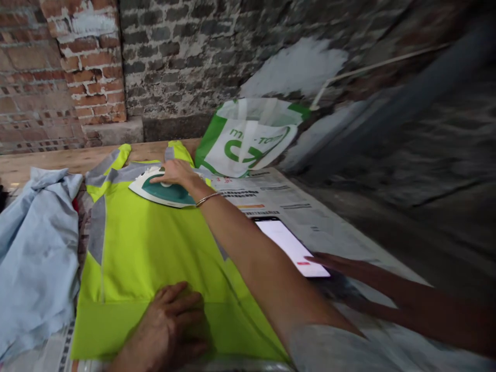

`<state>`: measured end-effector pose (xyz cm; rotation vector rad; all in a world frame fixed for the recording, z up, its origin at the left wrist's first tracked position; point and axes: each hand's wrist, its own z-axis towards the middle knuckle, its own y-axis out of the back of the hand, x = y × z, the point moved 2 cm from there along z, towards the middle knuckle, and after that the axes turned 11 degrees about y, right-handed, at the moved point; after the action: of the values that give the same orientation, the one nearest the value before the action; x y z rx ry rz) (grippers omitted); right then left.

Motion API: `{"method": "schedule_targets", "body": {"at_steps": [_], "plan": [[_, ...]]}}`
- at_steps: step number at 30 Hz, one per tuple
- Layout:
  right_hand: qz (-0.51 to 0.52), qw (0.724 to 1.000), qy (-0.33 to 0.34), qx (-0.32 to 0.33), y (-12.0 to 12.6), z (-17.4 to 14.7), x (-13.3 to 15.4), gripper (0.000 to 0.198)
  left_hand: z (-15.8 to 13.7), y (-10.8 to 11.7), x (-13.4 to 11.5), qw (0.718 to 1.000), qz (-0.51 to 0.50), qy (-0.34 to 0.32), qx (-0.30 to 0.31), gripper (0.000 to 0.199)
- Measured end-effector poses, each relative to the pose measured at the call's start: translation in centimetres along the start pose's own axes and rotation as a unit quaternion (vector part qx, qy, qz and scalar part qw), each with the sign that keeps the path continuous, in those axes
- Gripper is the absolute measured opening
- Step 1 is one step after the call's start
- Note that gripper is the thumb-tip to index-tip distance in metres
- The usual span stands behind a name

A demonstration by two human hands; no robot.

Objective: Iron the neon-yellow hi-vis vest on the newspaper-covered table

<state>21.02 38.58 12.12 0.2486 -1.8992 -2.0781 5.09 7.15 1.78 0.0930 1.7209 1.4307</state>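
Nearest, the left hand (170, 323) lies flat, fingers spread, pressing the lower hem of the fluorescent yellow high-visibility vest with grey reflective strips (143, 248), which is spread over newspaper on the wooden table (50, 164). Farther up, near the vest's collar, the right hand (174, 173) is wrapped over the handle of the teal and white electric iron (165, 191). If the iron sat long on a reflective strip it could scorch it. Another person's hand (341, 266) reaches for the lit smartphone (292, 247) beside the vest, near enough to be bumped.

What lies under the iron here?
The iron, gripped by the right hand, rests on a yellow vest. Newspaper shows beside the vest; whatever lies directly beneath is covered.
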Motion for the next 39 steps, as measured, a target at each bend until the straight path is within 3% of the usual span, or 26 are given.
{"method": "schedule_targets", "body": {"at_steps": [4,7,12,29,39], "plan": [[0.002,1.0,0.018,-0.02,0.7,-4.7,2.8,0.077,0.2,0.7,-0.1,0.997,-0.005,-0.067,-0.03,0.027],[0.018,0.998,0.046,-0.027,0.8,-7.7,5.5,0.074,0.6,0.9,0.1,0.993,-0.009,-0.104,-0.06,0.025],[0.029,0.994,0.092,-0.049,1.3,-10.4,8.5,0.074,0.9,0.8,0.3,0.988,-0.012,-0.129,-0.08,0.022],[0.035,0.994,0.09,-0.044,1.9,-10.9,8.7,0.071,0.9,0.8,0.4,0.987,-0.018,-0.128,-0.091,0.029],[0.032,0.995,0.082,-0.048,1.7,-10.8,8.6,0.071,0.9,0.8,0.2,0.986,-0.017,-0.136,-0.1,0.022]]}}
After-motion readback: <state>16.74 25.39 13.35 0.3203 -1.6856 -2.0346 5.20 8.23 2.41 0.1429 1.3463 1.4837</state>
